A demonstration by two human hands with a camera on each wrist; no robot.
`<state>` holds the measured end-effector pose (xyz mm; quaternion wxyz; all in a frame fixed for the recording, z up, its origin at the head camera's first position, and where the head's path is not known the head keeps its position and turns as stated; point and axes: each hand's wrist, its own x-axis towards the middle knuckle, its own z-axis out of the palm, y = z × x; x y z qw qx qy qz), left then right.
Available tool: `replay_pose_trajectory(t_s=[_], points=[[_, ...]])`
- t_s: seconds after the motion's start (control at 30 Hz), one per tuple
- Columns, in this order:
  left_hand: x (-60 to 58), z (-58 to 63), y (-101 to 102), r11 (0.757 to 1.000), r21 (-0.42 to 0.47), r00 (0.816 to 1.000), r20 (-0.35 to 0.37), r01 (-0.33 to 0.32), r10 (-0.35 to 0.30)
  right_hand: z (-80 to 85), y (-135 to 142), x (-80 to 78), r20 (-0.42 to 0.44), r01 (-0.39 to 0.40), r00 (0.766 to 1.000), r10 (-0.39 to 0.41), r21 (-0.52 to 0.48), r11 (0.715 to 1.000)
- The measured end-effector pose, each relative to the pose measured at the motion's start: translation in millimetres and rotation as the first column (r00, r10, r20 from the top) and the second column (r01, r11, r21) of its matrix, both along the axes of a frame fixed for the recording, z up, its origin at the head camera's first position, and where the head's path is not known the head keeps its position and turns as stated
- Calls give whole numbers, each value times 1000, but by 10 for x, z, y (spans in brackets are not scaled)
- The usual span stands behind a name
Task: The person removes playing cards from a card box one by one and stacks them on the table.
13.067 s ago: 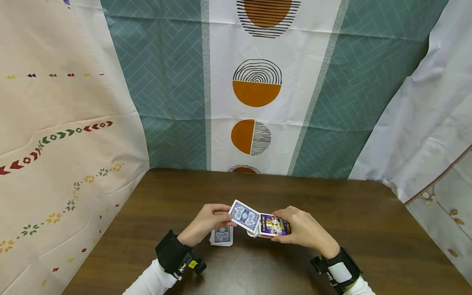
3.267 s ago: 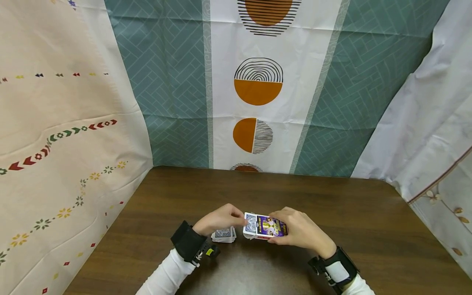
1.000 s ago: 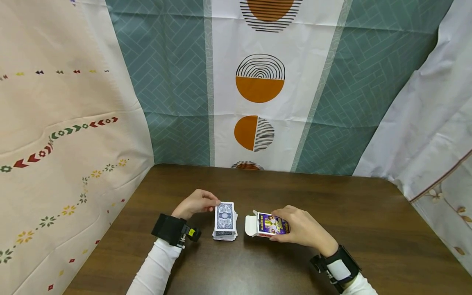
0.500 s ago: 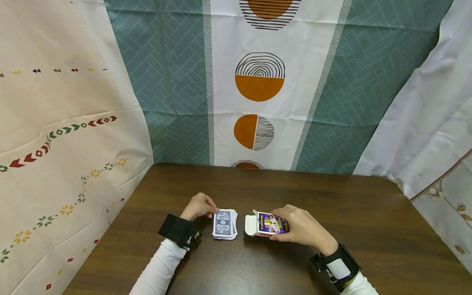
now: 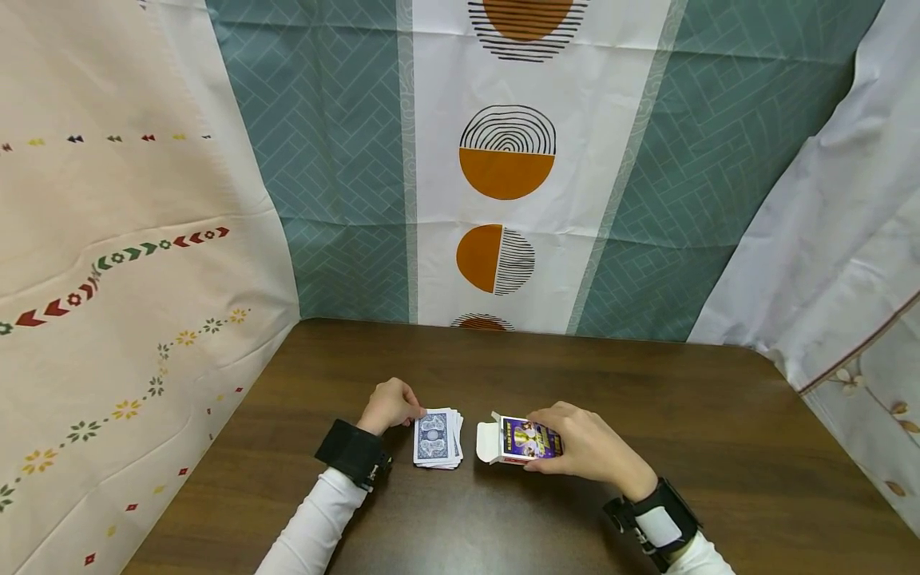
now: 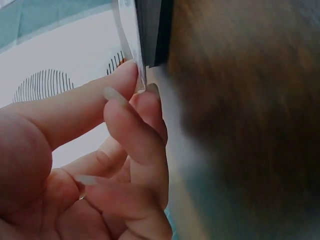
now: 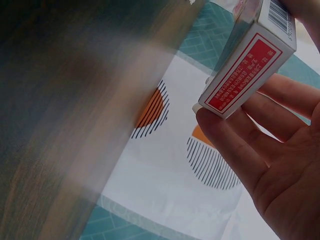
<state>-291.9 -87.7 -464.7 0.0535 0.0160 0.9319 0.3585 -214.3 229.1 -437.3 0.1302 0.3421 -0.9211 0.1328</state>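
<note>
While the left grip pinches narrowly, thumb against fingertip, at the far left corner of the top card, the rest of the card stack lies just to the right of that grip and reaches nearer the person than the fingertips do. The top card shows its blue-and-white patterned back, and the edges of other cards stick out unevenly on its right side.

The right grip holds the purple card box between thumb and fingers, around its right end. The box's white flap is folded out at the opposite end, pointing left toward the stack, with a gap between. Seen from the right wrist, a red panel with pale lettering runs along the box's side, next to the fingers, and a barcode marks the end.

Behind each grip sits a black wristband over a white sleeve. Below both grips spreads the brown wooden tabletop; beyond them hangs a teal-and-white cloth with orange half-circles.
</note>
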Motion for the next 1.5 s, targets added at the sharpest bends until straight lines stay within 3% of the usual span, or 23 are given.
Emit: replay_pose_trajectory(t_s=[0.23,0.33,0.4,0.47,0.53,0.67,0.77,1.07,1.27,1.5], points=[[6,-3,14,999,-31,1000,-2,-19,19,-9,3,0,6,-1,1000,1,-3,1000],[31,29,41,997,-65,999,-27,-39,37,-10,6,-2,1,-1,1000,1,-1,1000],[65,86,89,998,-63,998,-67,-17,13,-12,8,-4,-7,-4,1000,4,-1,1000],[119,160,164,998,-32,994,-98,49,-52,-11,10,-5,-15,-9,1000,9,-3,1000],[187,238,262,986,20,979,-118,167,-163,-10,10,-6,-21,-15,1000,15,-6,1000],[346,335,478,908,115,914,-86,404,-396,1,8,-4,-17,-14,1000,14,-8,1000],[445,343,610,867,153,880,-69,474,-469,18,5,0,-9,-9,1000,9,-8,1000],[542,220,721,862,188,882,-103,470,-459,51,-12,32,14,-7,1000,8,-5,1000],[569,190,749,875,199,897,-103,442,-430,48,-26,42,3,-26,1000,26,-20,999],[546,179,745,838,342,889,12,426,-457,50,-37,43,-3,-35,999,35,-15,999]])
